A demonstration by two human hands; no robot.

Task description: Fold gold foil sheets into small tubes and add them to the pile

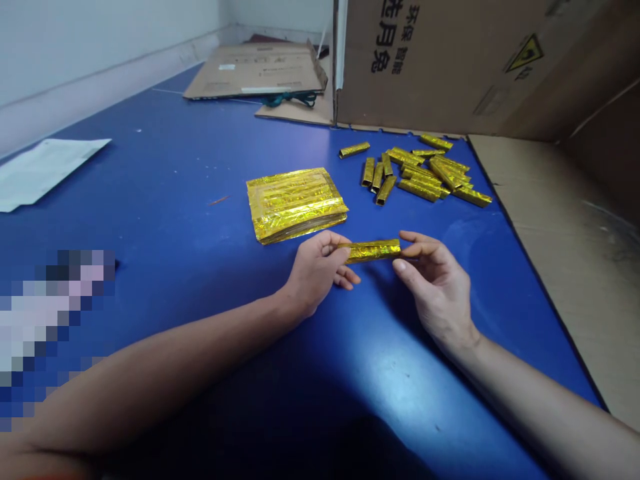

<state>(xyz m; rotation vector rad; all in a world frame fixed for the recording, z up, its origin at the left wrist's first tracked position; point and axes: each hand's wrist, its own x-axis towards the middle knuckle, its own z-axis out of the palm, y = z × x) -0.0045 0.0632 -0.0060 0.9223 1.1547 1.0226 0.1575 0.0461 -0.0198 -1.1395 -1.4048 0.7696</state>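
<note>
My left hand (317, 270) pinches one end of a folded strip of shiny gold foil paper (375, 250), with the thumb on top. The strip lies level just above the blue table, a crease running along it. At its other end, my right hand (440, 280) has thumb and fingers apart around the tip; whether they touch the foil I cannot tell. Just beyond my left hand lies a stack of flat gold foil sheets (297, 197). Several folded gold foil tubes (420, 180) lie in a loose heap behind my right hand, and a single tube (354, 150) rests left of them.
A large cardboard box (430, 67) stands at the table's back right. Flattened cardboard (260, 70) with a dark green ribbon (290, 99) lies at the back. White paper (45, 170) is on the left, and a pixelated patch covers something nearer. Brown cardboard (560, 240) borders the right edge.
</note>
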